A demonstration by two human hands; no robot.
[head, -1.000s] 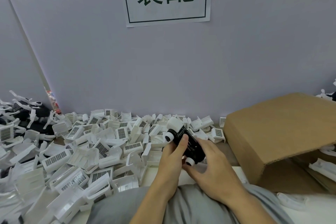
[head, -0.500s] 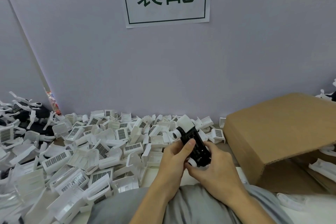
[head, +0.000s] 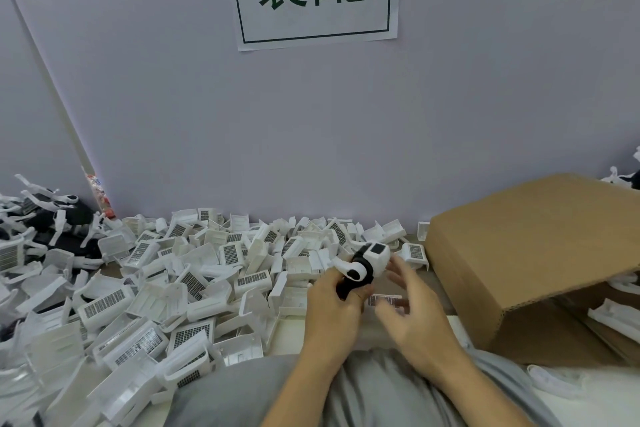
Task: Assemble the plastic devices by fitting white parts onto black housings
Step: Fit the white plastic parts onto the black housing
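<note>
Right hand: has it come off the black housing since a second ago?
Yes. The right hand has let go and drawn right, toward the cardboard box, fingers spread. The left hand alone grips the black housing.

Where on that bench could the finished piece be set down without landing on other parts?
The barest patch is the brown strip of table between the pile of white parts and the cardboard box, just under the right hand. One small grille piece lies there. Left of the left hand the white parts cover everything. The box top looks bare too.
</note>
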